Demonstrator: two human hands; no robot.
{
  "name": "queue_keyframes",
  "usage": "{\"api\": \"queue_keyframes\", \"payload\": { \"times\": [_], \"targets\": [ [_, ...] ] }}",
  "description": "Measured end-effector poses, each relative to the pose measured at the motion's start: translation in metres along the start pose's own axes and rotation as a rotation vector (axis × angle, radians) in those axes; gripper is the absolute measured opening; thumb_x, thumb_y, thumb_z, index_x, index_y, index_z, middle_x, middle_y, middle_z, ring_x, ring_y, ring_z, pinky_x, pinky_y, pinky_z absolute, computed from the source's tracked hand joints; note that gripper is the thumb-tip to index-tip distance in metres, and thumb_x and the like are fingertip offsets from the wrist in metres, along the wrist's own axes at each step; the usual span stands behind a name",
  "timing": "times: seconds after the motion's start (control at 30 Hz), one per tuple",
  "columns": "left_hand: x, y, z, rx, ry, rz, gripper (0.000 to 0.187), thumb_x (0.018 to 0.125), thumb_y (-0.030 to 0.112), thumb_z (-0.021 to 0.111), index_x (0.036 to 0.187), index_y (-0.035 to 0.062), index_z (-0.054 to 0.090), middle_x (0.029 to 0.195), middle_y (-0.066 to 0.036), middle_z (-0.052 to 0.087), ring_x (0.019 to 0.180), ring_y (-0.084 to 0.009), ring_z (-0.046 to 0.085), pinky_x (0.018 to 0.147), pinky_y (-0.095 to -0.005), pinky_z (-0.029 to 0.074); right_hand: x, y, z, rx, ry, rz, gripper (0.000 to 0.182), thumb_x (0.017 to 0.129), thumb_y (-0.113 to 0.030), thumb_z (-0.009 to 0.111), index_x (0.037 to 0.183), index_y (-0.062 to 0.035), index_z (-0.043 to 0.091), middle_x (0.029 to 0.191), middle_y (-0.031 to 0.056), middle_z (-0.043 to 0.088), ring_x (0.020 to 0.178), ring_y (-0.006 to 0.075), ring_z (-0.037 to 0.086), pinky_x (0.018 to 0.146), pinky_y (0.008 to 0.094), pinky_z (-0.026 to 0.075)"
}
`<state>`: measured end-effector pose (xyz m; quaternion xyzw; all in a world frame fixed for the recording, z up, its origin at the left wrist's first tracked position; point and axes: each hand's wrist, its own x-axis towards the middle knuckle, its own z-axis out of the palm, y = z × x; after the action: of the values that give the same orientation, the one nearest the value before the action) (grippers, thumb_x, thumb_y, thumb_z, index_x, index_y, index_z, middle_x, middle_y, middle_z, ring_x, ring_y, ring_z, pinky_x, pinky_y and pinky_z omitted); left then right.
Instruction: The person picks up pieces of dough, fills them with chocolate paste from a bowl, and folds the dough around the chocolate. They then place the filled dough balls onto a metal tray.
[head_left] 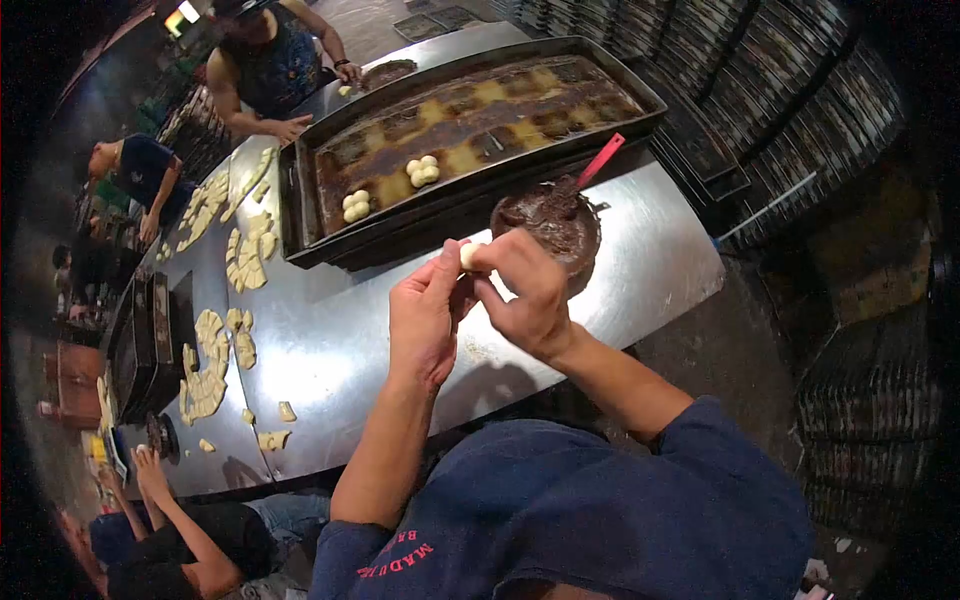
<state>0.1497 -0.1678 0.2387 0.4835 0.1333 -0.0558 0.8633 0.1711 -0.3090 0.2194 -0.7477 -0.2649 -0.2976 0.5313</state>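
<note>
Between my two hands, above the metal table, is a small pale dough ball (469,257). My left hand (430,305) pinches it with thumb and fingers. Curled fingers of my right hand (527,295) press against its right side. Just behind my right hand stands a bowl of dark brown filling (545,222), with a red-handled spatula (602,160) stuck in it. Beyond my hands lies a large dark baking tray (470,125), greased in patches. Two clusters of dough balls sit in it, one cluster (423,171) near the middle and another cluster (357,206) at the near left corner.
Cut dough pieces (207,365) lie along the left of the steel table (330,370). More dark trays (150,345) stand at the far left. Racks of stacked trays (780,110) rise at right. Co-workers stand around the table, one with a hand (290,128) by the large tray.
</note>
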Motion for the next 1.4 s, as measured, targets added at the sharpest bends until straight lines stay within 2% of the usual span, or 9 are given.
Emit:
{"api": "queue_keyframes", "payload": {
  "times": [0.37, 0.53, 0.67, 0.73, 0.87, 0.9, 0.97, 1.17, 1.4],
  "targets": [
    [-0.014, -0.003, -0.024, 0.444, -0.113, 0.200, 0.031, 0.103, 0.023, 0.051, 0.111, -0.0008, 0.068, 0.092, -0.002, 0.069, 0.083, -0.0089, 0.061, 0.076, -0.0267, 0.049, -0.010, -0.012, 0.021, -0.128, -0.034, -0.137, 0.025, 0.067, 0.007, 0.068, 0.090, -0.0026, 0.064, 0.084, 0.0103, 0.060, 0.076, 0.0273, 0.060, 0.065, 0.0340, 0.049],
    [-0.022, -0.007, -0.053, 0.301, -0.140, 0.130, 0.039, 0.100, 0.014, 0.053, 0.137, 0.0007, 0.051, 0.089, -0.004, 0.067, 0.074, -0.0093, 0.058, 0.070, -0.0239, 0.048, -0.023, -0.026, 0.013, 0.016, -0.036, 0.065, 0.027, 0.077, 0.006, 0.063, 0.103, -0.0012, 0.067, 0.098, 0.0118, 0.063, 0.080, 0.0179, 0.060, 0.067, 0.0274, 0.049],
    [-0.028, -0.054, -0.118, 0.624, -0.365, -0.117, 0.033, 0.100, 0.016, 0.053, 0.130, 0.0051, 0.060, 0.086, -0.008, 0.068, 0.074, -0.0137, 0.063, 0.070, -0.0300, 0.052, -0.071, 0.004, 0.017, 0.069, -0.540, 0.408, 0.023, 0.091, -0.005, 0.060, 0.112, 0.0019, 0.063, 0.078, 0.0113, 0.063, 0.066, 0.0177, 0.061, 0.060, 0.0281, 0.048],
    [-0.032, -0.072, -0.203, 1.389, 0.125, 0.077, 0.031, 0.094, 0.011, 0.053, 0.121, 0.0059, 0.066, 0.102, -0.017, 0.071, 0.093, -0.0337, 0.066, 0.086, -0.0428, 0.052, -0.109, 0.040, 0.010, -0.097, -0.396, 0.496, 0.024, 0.085, -0.003, 0.062, 0.110, -0.0002, 0.063, 0.079, 0.0109, 0.059, 0.075, 0.0242, 0.060, 0.067, 0.0366, 0.048],
    [-0.057, -0.039, -0.387, 1.730, 1.038, 0.111, 0.043, 0.086, 0.017, 0.059, 0.123, -0.0044, 0.057, 0.120, -0.022, 0.060, 0.115, -0.0360, 0.055, 0.100, -0.0443, 0.043, -0.189, 0.092, 0.047, -0.490, -0.383, 0.137, 0.024, 0.074, -0.005, 0.061, 0.099, -0.0051, 0.064, 0.084, 0.0115, 0.057, 0.082, 0.0326, 0.054, 0.074, 0.0454, 0.041],
    [-0.060, -0.046, -0.424, 1.949, 1.164, 0.240, 0.041, 0.085, 0.019, 0.061, 0.121, -0.0006, 0.059, 0.111, -0.021, 0.060, 0.109, -0.0362, 0.057, 0.096, -0.0453, 0.045, -0.193, 0.093, 0.068, -0.396, -0.408, 0.144, 0.023, 0.071, -0.008, 0.060, 0.094, -0.0083, 0.063, 0.087, 0.0127, 0.057, 0.080, 0.0332, 0.054, 0.073, 0.0455, 0.039],
    [-0.060, -0.033, -0.460, 1.845, 1.022, -0.129, 0.035, 0.084, 0.020, 0.062, 0.115, 0.0025, 0.063, 0.109, -0.021, 0.060, 0.101, -0.0372, 0.060, 0.091, -0.0469, 0.048, -0.172, 0.098, 0.103, -0.277, -0.470, 0.120, 0.021, 0.076, -0.009, 0.062, 0.097, -0.0105, 0.062, 0.080, 0.0117, 0.054, 0.079, 0.0327, 0.054, 0.071, 0.0451, 0.041],
    [-0.066, -0.044, -0.437, 1.540, 1.032, 0.251, 0.026, 0.084, 0.013, 0.064, 0.108, 0.0012, 0.065, 0.098, -0.018, 0.064, 0.086, -0.0340, 0.063, 0.079, -0.0445, 0.051, -0.154, 0.133, 0.067, -0.365, -0.450, 0.111, 0.014, 0.078, -0.006, 0.066, 0.092, -0.0071, 0.063, 0.081, 0.0143, 0.054, 0.080, 0.0344, 0.054, 0.072, 0.0466, 0.043],
    [-0.011, -0.103, -0.261, 1.294, 0.529, 0.501, 0.032, 0.086, 0.009, 0.065, 0.118, 0.0042, 0.065, 0.098, -0.016, 0.059, 0.089, -0.0297, 0.060, 0.079, -0.0396, 0.050, -0.153, 0.120, 0.114, -0.269, -0.586, 0.047, 0.022, 0.075, -0.006, 0.065, 0.097, -0.0072, 0.059, 0.088, 0.0149, 0.053, 0.086, 0.0345, 0.052, 0.074, 0.0449, 0.043]
  ]
}}
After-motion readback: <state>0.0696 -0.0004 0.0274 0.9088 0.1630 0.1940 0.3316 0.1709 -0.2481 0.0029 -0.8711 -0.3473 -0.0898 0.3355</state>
